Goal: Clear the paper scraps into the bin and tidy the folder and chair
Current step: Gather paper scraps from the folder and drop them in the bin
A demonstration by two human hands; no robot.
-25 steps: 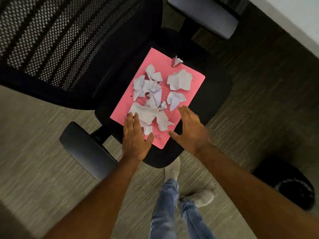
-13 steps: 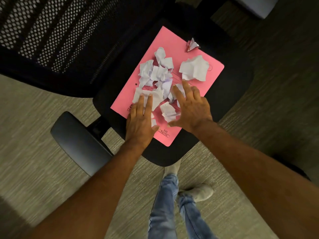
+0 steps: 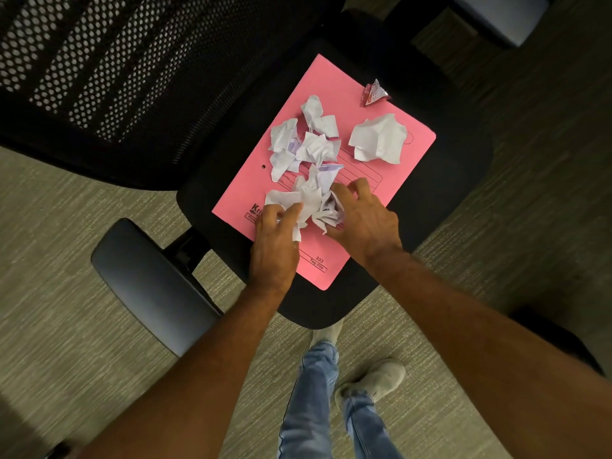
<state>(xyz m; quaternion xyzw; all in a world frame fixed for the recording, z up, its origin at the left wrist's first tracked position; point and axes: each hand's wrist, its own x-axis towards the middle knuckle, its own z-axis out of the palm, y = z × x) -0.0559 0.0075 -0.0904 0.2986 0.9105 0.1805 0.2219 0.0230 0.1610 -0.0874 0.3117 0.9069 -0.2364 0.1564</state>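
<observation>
A pink folder (image 3: 337, 94) lies flat on the black seat of an office chair (image 3: 460, 180). Several crumpled white paper scraps (image 3: 308, 147) are scattered over it, with one larger scrap (image 3: 377, 137) apart at the right and a small red-and-white wrapper (image 3: 374, 92) at the folder's far edge. My left hand (image 3: 275, 240) and my right hand (image 3: 364, 220) press in from both sides on a bunch of scraps (image 3: 311, 200) at the folder's near end, fingers curled around the paper.
The chair's mesh backrest (image 3: 132, 67) fills the upper left. One grey armrest (image 3: 149, 283) juts out at the left, another (image 3: 500, 14) at the top right. Carpet surrounds the chair. My legs and shoes (image 3: 371, 379) stand just before the seat.
Both hands went from flat and apart on the folder's near end to closing together, gathering the nearest scraps into one bunch between them. The view shifted closer to the seat.
</observation>
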